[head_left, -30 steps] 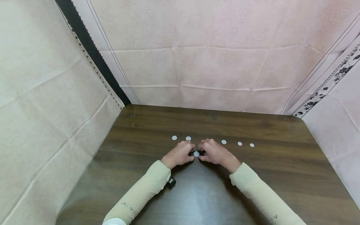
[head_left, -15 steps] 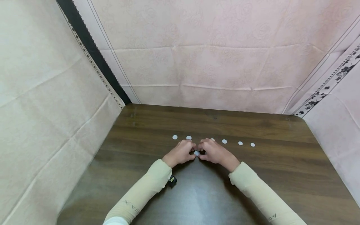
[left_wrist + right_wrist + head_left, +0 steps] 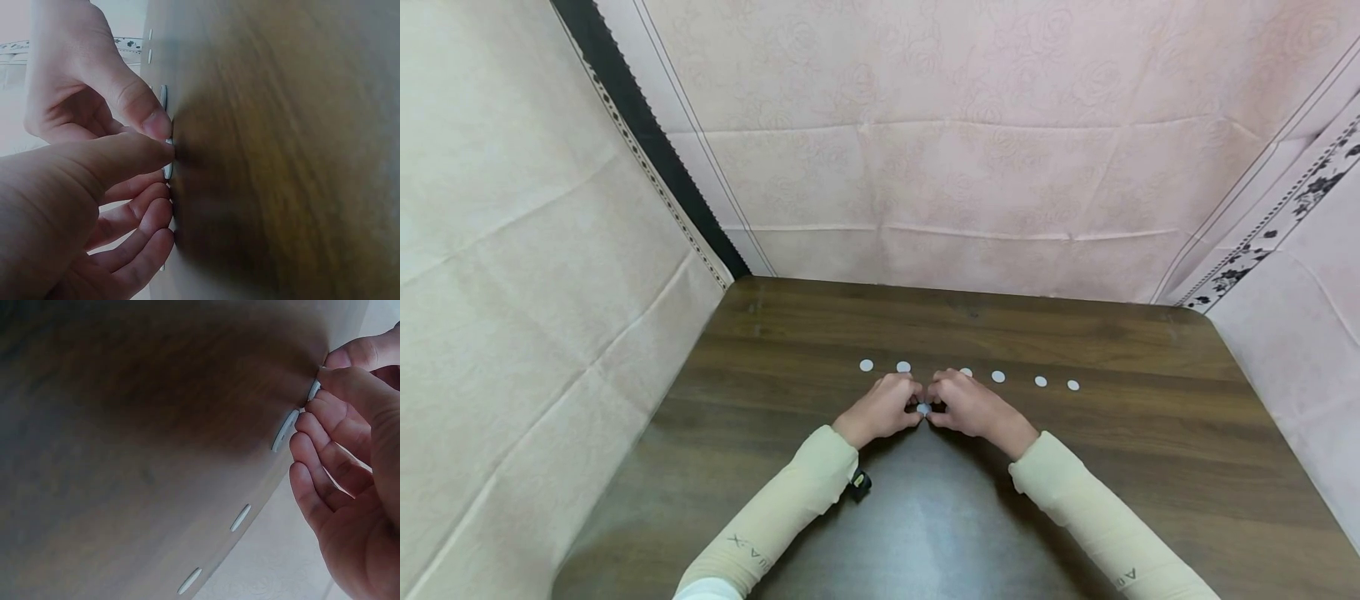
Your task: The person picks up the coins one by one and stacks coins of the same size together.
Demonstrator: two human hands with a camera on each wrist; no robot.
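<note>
A small white round disc [image 3: 923, 409] lies on the brown wooden table between my two hands. My left hand [image 3: 883, 408] holds its left side, thumb at the near edge and curled fingers behind. From the right, my right hand [image 3: 973, 406] holds the same disc in the same way, and the two thumbs nearly meet. In the left wrist view, part of the disc [image 3: 168, 167] shows beside the thumb; the fingers cover the rest. The right wrist view has a sliver of the disc [image 3: 314, 389] at the fingertips, with a second disc [image 3: 285, 430] close beside them.
Farther back lies a loose row of similar white discs, from the leftmost disc [image 3: 867, 365] to the rightmost disc [image 3: 1073, 385]; my hands partly hide some. Pale cloth [image 3: 970, 183] hangs behind the table [image 3: 820, 325] and at both sides. A small black device [image 3: 860, 483] sits under the left wrist.
The hands have drawn slightly closer together around the near disc, and the thumbs now cover a little more of its front edge. The other discs keep their places.
</note>
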